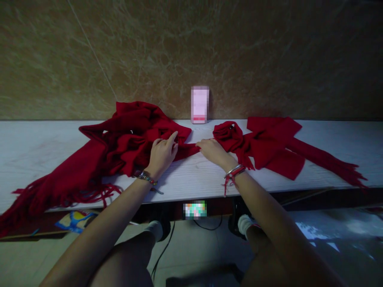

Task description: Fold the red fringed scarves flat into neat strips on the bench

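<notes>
- Far left, a red fringe [38, 199] droops over the front edge of the white board [344, 137], in front of a marbled wall [269, 52].
- Next comes a big heap of red cloth [125, 115], all loose folds, lying on the board.
- The left hand [163, 155] is at the heap's right side: index stretched out, the other fingers loosely curled. Can't tell if it's gripping any cloth.
- Then a narrow red strip [188, 151] runs from the heap to the right hand [214, 151], whose fingers are drawn together on it. Looks like a pinch, though the thumb's hidden.
- Right past that hand sits a rolled red rosette [228, 133], then flat crossed red folds [277, 147] and a fringed tail [338, 165].
- My read: the strip's being straightened or arranged right now. Next move calls for a gentle pull, rosette left undisturbed.
</notes>
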`<control>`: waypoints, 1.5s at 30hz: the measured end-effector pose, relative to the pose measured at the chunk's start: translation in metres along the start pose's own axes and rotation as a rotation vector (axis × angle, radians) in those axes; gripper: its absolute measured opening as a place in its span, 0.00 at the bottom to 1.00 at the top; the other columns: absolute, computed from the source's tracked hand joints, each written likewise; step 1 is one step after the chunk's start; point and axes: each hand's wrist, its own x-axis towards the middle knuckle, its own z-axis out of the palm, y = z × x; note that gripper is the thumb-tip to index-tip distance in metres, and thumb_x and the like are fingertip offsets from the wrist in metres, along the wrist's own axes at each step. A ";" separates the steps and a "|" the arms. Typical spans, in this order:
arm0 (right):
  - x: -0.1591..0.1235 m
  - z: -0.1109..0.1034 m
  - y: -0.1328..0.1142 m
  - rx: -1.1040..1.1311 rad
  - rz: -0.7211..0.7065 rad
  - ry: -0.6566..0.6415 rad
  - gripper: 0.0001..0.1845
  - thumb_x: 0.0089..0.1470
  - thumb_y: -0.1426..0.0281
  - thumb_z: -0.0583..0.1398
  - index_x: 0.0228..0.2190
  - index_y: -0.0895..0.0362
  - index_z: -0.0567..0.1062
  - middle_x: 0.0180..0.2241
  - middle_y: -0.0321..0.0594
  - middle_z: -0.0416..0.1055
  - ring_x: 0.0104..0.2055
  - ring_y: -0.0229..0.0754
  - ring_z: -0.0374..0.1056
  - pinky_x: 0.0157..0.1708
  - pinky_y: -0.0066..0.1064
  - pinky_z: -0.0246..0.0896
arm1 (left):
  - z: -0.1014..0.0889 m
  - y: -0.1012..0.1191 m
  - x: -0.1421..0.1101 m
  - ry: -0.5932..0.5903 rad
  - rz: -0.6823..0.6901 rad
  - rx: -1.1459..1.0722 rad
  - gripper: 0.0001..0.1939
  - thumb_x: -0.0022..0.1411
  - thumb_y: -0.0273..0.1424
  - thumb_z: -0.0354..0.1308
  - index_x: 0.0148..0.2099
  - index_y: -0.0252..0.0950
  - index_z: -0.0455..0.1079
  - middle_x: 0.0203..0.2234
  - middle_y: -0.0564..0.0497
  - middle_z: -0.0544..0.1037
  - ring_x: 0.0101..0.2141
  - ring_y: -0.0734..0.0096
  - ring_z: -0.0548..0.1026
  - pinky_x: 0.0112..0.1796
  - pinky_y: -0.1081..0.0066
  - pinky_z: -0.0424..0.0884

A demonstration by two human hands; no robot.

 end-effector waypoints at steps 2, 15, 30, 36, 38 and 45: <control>0.002 -0.005 0.010 0.012 0.028 0.042 0.18 0.55 0.80 0.48 0.42 0.62 0.74 0.40 0.50 0.74 0.41 0.45 0.70 0.41 0.35 0.61 | -0.001 -0.001 0.000 0.066 0.000 -0.014 0.21 0.63 0.29 0.44 0.57 0.31 0.63 0.34 0.45 0.79 0.36 0.64 0.75 0.47 0.62 0.63; -0.063 -0.059 0.159 0.126 0.790 0.978 0.22 0.47 0.81 0.46 0.37 0.57 0.76 0.36 0.50 0.70 0.45 0.48 0.65 0.47 0.43 0.57 | -0.008 0.012 -0.002 0.184 -0.159 0.019 0.24 0.61 0.32 0.48 0.60 0.39 0.61 0.61 0.39 0.57 0.61 0.49 0.52 0.57 0.43 0.41; 0.078 0.030 -0.028 0.607 0.320 0.251 0.44 0.54 0.54 0.53 0.63 0.55 0.39 0.65 0.58 0.38 0.66 0.58 0.34 0.57 0.56 0.44 | -0.029 -0.066 -0.021 0.047 -0.496 0.170 0.39 0.57 0.51 0.51 0.66 0.42 0.49 0.65 0.35 0.42 0.61 0.25 0.38 0.45 0.22 0.38; 0.144 0.037 -0.053 0.744 0.384 0.384 0.41 0.56 0.52 0.50 0.63 0.52 0.40 0.64 0.57 0.43 0.65 0.60 0.41 0.55 0.60 0.43 | -0.034 -0.125 -0.019 0.046 -0.476 0.174 0.39 0.57 0.52 0.51 0.66 0.41 0.49 0.65 0.35 0.45 0.61 0.28 0.40 0.45 0.23 0.39; 0.163 0.041 -0.073 0.774 0.374 0.386 0.41 0.55 0.51 0.50 0.63 0.52 0.40 0.64 0.57 0.44 0.64 0.61 0.42 0.55 0.61 0.41 | -0.037 -0.149 -0.018 0.043 -0.487 0.167 0.39 0.58 0.52 0.49 0.66 0.41 0.47 0.65 0.36 0.46 0.61 0.29 0.40 0.46 0.24 0.39; 0.215 0.043 -0.155 0.714 0.240 0.269 0.44 0.54 0.48 0.49 0.63 0.54 0.39 0.65 0.57 0.40 0.65 0.61 0.41 0.57 0.57 0.40 | -0.046 -0.214 -0.014 0.108 -0.557 0.065 0.33 0.63 0.44 0.43 0.66 0.35 0.46 0.64 0.39 0.50 0.62 0.36 0.43 0.51 0.29 0.38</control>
